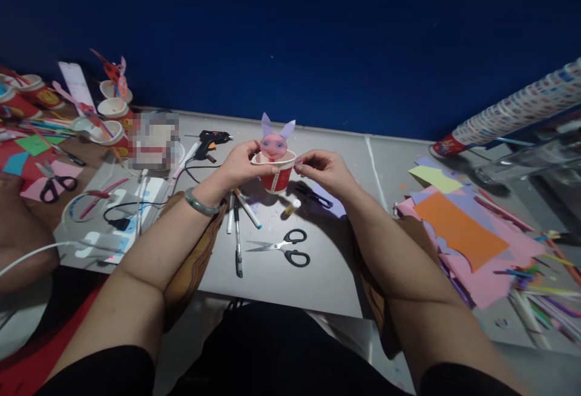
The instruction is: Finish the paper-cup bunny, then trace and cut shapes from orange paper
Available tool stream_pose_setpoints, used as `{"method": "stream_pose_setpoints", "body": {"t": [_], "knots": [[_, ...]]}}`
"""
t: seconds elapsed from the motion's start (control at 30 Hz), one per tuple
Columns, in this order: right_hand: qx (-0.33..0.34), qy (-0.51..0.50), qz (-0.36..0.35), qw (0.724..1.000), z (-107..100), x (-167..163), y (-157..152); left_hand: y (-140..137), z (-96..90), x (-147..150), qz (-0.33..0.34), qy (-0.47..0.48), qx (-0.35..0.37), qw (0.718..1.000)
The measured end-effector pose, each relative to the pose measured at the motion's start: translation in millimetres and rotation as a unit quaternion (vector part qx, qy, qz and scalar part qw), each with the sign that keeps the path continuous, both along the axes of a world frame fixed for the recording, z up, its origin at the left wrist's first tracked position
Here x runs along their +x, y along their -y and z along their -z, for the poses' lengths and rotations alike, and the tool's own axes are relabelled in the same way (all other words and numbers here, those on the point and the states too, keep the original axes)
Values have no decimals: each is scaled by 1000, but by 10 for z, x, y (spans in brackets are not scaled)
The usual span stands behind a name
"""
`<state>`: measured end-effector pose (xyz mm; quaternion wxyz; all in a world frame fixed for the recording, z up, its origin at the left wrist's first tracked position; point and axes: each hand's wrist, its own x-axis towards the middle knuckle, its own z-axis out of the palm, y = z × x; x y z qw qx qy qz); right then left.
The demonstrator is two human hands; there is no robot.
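Note:
My left hand point(245, 165) is wrapped round the rim of a red and white paper cup point(282, 179). A round pink paper face with purple ears point(273, 145) rises out of the cup's mouth. Just right of the cup, my right hand point(324, 169) has its thumb and fingers pinched together at the cup's side; whatever sits between the fingertips is too small to make out. Below the cup lie a small glue stick point(291, 207), scissors with black handles point(290, 247), a black pen point(238, 238) and white markers point(249, 209). A dark tool point(314, 195) rests on purple paper point(333, 201).
A black hot glue gun point(211, 143) with its cord lies behind my left hand. Coloured paper sheets point(460, 229) and a long stack of paper cups point(508, 108) are at the right. Several decorated cups point(113, 132), scissors point(58, 183) and another person's arm point(22, 232) are at the left.

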<state>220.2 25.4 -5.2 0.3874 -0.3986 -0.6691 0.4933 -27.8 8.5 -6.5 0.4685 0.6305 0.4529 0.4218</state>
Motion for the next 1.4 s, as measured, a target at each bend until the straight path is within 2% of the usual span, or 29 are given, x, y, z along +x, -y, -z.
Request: {"method": "stream_pose_setpoints", "body": {"t": [0.6,1.07,1.4], "knots": [[16,5,13,1000,3,-4,0,-23,45,-10,-9,1,8,1000],[30,-3,19,999,10,-3,-9,-7,14,1,-9,-14,-3,1000],[26,-12,22,999,35,-15,-11,13,-25,23,-8,10,-13,1000]]}}
